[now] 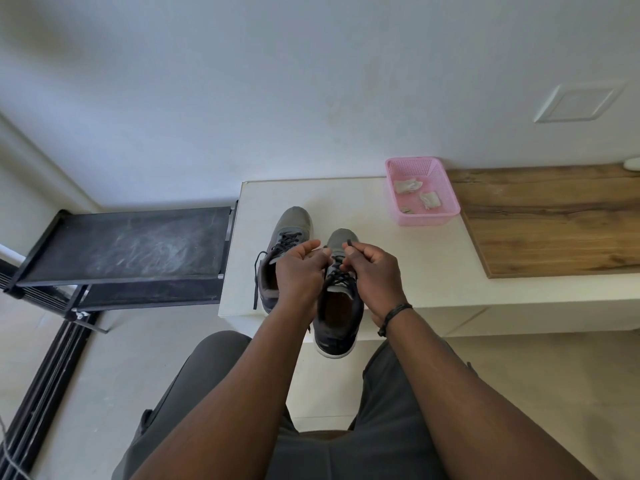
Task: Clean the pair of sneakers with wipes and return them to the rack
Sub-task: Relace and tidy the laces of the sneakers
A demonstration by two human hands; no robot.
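Note:
Two grey sneakers with black laces stand side by side on a white table (398, 271). The left sneaker (292, 225) lies flat with its lace hanging loose over the table. The right sneaker (341, 317) juts over the table's front edge, heel toward me. My left hand (299, 275) and my right hand (372, 275) are over its tongue, each pinching a black lace end. A lace tip sticks up above my right thumb. Used wipes (408, 186) lie in a pink basket (446, 213).
A black shoe rack (121, 247) stands left of the table, its dusty top shelf bare. A wooden board (554, 220) covers the table's right part. My knees are below the front edge. A white wall runs behind.

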